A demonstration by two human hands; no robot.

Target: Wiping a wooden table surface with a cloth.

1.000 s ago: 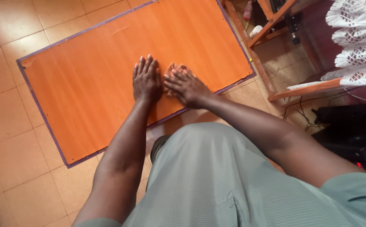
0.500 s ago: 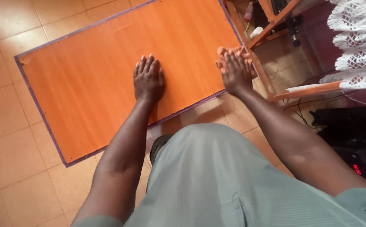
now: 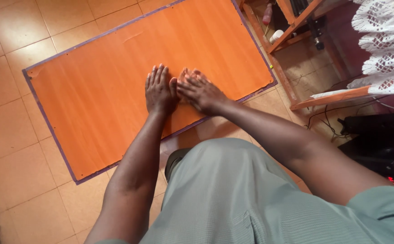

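Observation:
A large orange wood-grain board [image 3: 106, 77] with a purple edge lies flat on the tiled floor. My left hand [image 3: 159, 90] rests palm down on it near its front edge, fingers spread and pointing away from me. My right hand [image 3: 199, 90] lies flat on the board right beside the left one, its fingers angled toward the left hand and touching or nearly touching it. Neither hand holds anything. My grey-green shirt fills the lower part of the view.
Tan floor tiles [image 3: 11, 135] surround the board. A wooden furniture frame [image 3: 296, 22] stands at the board's right end, with a white lace cloth [image 3: 382, 45] over it. Black cables and a dark device [image 3: 378, 140] lie on the floor at the right.
My right hand has slid left across the board from its right edge back to beside the left hand. The left hand has stayed in place.

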